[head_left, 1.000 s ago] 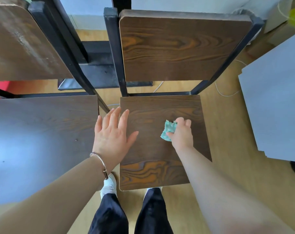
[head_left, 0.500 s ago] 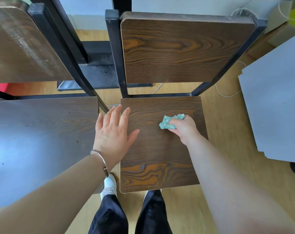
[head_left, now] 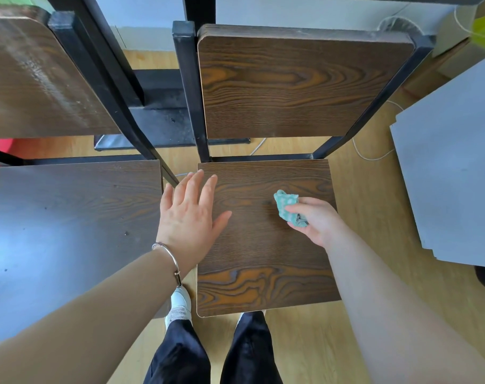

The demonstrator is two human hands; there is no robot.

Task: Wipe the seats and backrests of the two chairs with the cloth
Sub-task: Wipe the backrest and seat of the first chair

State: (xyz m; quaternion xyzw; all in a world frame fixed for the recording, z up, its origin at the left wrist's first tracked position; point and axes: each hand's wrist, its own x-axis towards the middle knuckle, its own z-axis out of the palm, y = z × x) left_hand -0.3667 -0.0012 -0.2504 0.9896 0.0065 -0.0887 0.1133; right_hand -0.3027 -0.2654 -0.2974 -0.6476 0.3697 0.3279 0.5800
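On the right chair's seat (head_left: 263,245), toward its far right part, the right hand (head_left: 316,220) pinches a crumpled green cloth (head_left: 287,207) against the wood. The left hand (head_left: 188,217) lies flat with fingers spread on the seat's left edge, holding nothing. Just left stands the second chair's seat (head_left: 75,231); both backrests (head_left: 299,84) rise at the far side.

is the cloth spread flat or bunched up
Bunched up: the cloth is a crumpled wad pinched in the right hand, on the right chair's seat.
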